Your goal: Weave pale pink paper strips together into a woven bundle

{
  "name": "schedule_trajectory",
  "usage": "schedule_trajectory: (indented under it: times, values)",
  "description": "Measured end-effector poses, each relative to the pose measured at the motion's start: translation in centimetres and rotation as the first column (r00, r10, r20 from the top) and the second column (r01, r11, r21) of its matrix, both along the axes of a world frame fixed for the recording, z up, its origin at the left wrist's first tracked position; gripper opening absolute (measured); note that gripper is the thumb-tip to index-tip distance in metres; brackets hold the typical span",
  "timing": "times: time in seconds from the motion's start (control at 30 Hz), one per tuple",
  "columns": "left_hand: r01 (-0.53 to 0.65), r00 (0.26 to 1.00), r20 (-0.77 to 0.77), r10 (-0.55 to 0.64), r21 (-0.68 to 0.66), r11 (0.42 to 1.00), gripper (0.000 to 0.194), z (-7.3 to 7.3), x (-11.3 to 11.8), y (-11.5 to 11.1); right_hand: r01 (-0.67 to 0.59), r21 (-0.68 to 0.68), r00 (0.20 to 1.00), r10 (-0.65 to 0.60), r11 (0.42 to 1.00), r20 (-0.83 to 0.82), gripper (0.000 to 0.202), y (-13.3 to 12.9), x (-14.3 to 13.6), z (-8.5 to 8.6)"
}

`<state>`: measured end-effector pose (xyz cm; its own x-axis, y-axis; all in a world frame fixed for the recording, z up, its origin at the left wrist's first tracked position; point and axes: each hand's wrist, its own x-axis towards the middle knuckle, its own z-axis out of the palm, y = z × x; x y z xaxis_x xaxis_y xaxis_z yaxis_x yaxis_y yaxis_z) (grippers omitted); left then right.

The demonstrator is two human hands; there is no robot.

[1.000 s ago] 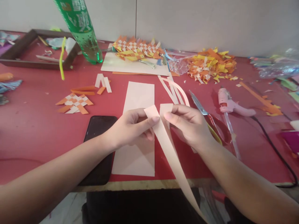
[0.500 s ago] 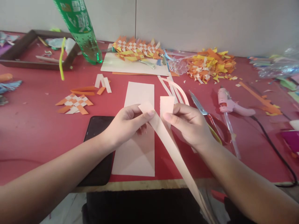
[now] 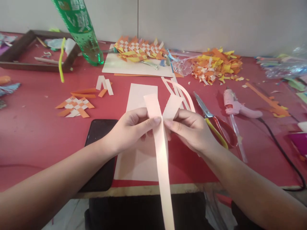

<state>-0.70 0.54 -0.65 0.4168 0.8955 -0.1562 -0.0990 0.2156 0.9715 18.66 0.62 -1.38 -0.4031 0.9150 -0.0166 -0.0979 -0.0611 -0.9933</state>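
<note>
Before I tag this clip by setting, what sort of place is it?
Probably a papercraft workspace, though whether home or workshop I cannot tell: scissors, a pink glue gun and a heap of orange and yellow paper scraps lie on a red tabletop.

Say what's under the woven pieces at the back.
Under the woven paper pieces is a pale sheet, with an orange edge showing beneath it; anything the pile covers is hidden.

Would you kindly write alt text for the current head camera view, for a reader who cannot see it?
Two hands, left and right, pinch long pale paper strips above a red table. Around them lie a black phone, red-and-yellow-handled scissors, a pink glue gun and orange-and-white woven paper.
</note>
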Motion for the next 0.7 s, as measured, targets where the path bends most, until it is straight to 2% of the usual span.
schedule_trajectory:
  times: [0.23,0.43,0.5,0.6,0.7]
  values:
    - [-0.04,0.997,-0.064,0.04,-0.005,0.999,0.022,-0.1,-0.1,0.0,0.018,0.023,1.0,-0.018,1.0,0.009,0.011,0.1,-0.1,0.0]
    - [-0.099,0.991,-0.096,0.094,-0.052,0.994,0.025,0.3,-0.1,0.0,0.112,0.034,0.989,-0.115,0.993,0.098,0.013,0.2,0.1,0.3]
    - [-0.054,0.993,-0.107,0.047,-0.066,0.996,0.026,0.7,-0.1,0.0,0.124,0.025,0.985,-0.126,0.992,0.121,0.017,0.3,0.2,0.4]
    - [0.076,0.99,-0.116,-0.081,-0.048,0.996,0.023,1.0,-0.1,-0.1,0.14,0.014,0.982,-0.141,0.99,0.129,0.022,0.4,0.2,0.4]
    - [0.079,0.989,-0.122,-0.081,-0.022,0.997,0.02,0.9,-0.1,0.0,0.13,-0.023,0.987,-0.127,0.991,0.095,0.023,0.3,0.2,0.3]
